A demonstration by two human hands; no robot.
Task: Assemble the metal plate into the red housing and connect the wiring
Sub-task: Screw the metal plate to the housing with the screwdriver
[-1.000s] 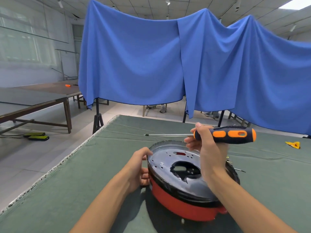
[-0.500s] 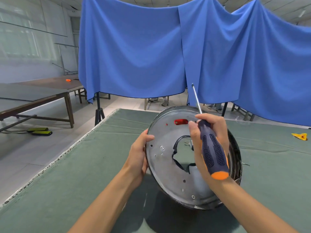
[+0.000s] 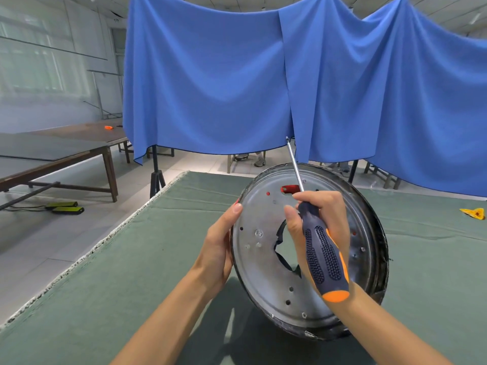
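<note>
One metal plate (image 3: pixel 261 262), tipped up: left hand (image 3: pixel 220 246) grips its rim, right hand (image 3: pixel 320 227) clutches one screwdriver (image 3: pixel 320 248). No readable writing.

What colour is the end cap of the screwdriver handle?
Orange; the screwdriver handle is otherwise dark blue-grey, seen in the head view.

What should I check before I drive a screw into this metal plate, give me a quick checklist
1. Housing steadied: ok, left hand grips its rim, unit tipped up on the table.
2. Screwdriver in hand: ok, right hand holds the handle.
3. Tip on a screw: not ok, shaft points up, away from the metal plate.
4. Plate seated in housing: cannot tell.
5. Wiring connected: cannot tell, only dark strands show at the centre opening.
</note>
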